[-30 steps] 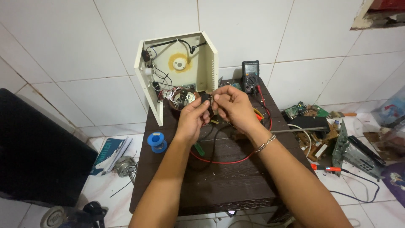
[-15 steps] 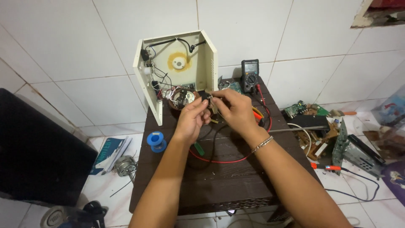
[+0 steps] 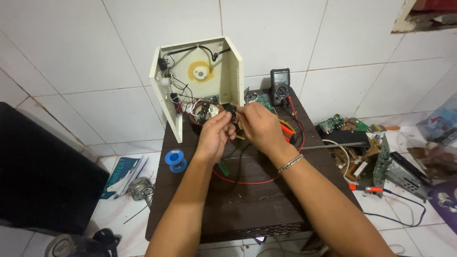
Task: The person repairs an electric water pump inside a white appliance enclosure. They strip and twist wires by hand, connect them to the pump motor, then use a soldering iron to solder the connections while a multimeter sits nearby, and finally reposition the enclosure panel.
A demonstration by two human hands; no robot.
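Observation:
Both my hands meet over the far part of a small dark wooden table (image 3: 257, 209). My left hand (image 3: 214, 134) and my right hand (image 3: 257, 124) pinch a small black part with wires (image 3: 231, 110) between their fingertips. Just behind them stands an open cream metal case (image 3: 200, 81) with wiring inside, and a round coil (image 3: 205, 112) sits at its base. A red wire (image 3: 247, 182) and a black wire loop across the table under my wrists. A bracelet is on my right wrist.
A black multimeter (image 3: 280, 85) leans on the tiled wall at the table's far right. A blue solder spool (image 3: 175, 159) lies at the left edge. Circuit boards and metal parts (image 3: 376, 147) litter the floor to the right; a black panel (image 3: 38, 181) stands at left.
Both hands stay at the same spot by the case; the fingers shifted slightly on the small black part.

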